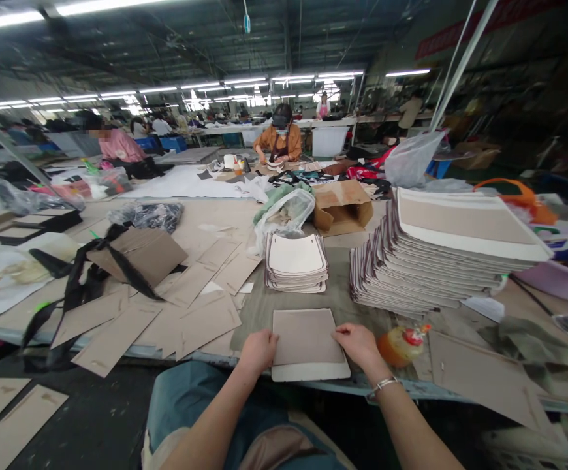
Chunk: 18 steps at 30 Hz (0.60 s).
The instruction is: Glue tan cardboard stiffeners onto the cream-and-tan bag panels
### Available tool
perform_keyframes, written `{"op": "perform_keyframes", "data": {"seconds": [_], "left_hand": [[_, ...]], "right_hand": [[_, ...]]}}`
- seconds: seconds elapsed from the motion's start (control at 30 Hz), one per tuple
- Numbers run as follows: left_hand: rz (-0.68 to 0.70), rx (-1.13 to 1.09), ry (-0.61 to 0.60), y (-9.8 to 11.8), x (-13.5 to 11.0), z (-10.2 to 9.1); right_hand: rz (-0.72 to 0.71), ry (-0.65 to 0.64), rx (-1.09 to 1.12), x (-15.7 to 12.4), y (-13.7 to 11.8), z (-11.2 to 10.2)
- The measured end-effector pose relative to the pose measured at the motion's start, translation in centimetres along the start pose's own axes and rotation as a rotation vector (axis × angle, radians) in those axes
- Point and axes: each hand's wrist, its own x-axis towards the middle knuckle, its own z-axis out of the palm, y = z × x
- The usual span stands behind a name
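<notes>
Panel (308, 336): flat and rectangular, taupe with a white strip along its near side; it lies at the table's near edge, between the person's two hands.
Left hand (258, 349): bare, fingers curled, pinching the panel's left edge between thumb and fingers.
Right hand (358, 343): bare, thumb and fingertips gripping the opposite edge near its far corner; a silvery bracelet (382, 386) circles the wrist.
Mat: a dull grey-green sheet (337, 274) spread on the table around the panel.
Small stack: white pieces with rounded corners (296, 261), piled just beyond the panel.
Tall stack: many taupe-and-white panels with dark edging (441, 261), leaning and fanned, to the right of the small stack.
Bottle: squat and see-through, with orange-yellow liquid and a red cap (401, 346) — just beside the right hand.
Loose sheets: flat taupe rectangles (210, 323), overlapping to the left of the panel.
Table: long and brown-topped (215, 219), bearing an open brown cardboard box (343, 205) beyond the stacks.
Co-worker: a person in an orange top and dark apron (279, 140), bent over work across the table.
</notes>
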Motion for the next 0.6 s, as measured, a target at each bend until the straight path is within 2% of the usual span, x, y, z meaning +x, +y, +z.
{"op": "perform_keyframes", "data": {"seconds": [0.47,0.6], "left_hand": [[0.009,0.115,-0.066,0.0,0.79,0.03],[-0.006,0.153,-0.051,0.06,0.87,0.21]], "right_hand": [[-0.004,0.01,-0.087,-0.02,-0.75,-0.49],[-0.006,0.003,-0.104,0.07,-0.81,-0.36]]}}
